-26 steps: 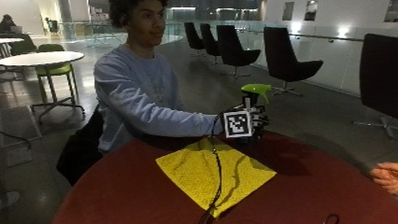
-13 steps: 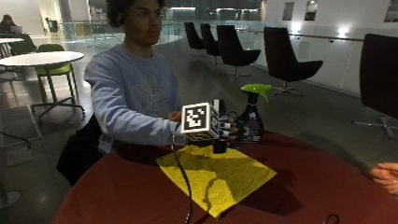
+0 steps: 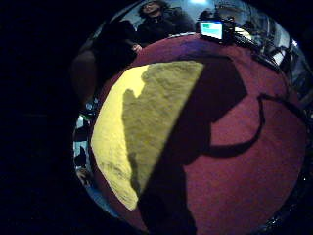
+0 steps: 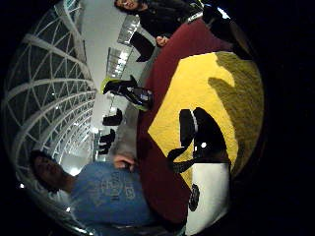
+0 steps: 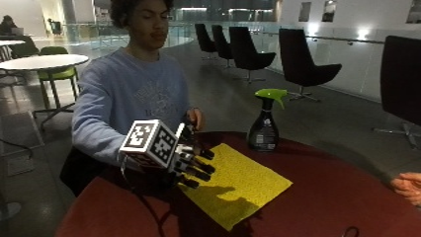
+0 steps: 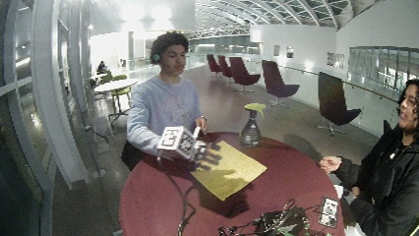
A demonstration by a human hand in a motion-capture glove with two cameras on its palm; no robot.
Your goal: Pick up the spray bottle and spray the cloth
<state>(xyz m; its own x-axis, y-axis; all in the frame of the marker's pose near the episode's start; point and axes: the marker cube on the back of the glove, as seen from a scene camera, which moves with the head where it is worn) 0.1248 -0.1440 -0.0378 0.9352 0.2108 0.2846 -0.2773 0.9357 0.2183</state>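
Standing upright beyond the flat yellow cloth [image 5: 235, 186] (textured, rectangular), the dark spray bottle [image 5: 264, 123] is unblocked; the gloved right hand [image 5: 188, 162] hovers over the cloth's near edge, fingers extended, empty.

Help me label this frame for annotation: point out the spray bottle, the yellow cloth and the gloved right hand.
spray bottle [image 5: 264, 133]: outside view, on its dark body below the green trigger head.
yellow cloth [image 5: 246, 180]: outside view, on the lit middle of the cloth.
gloved right hand [image 5: 188, 160]: outside view, on the black fingers over the cloth's near edge.
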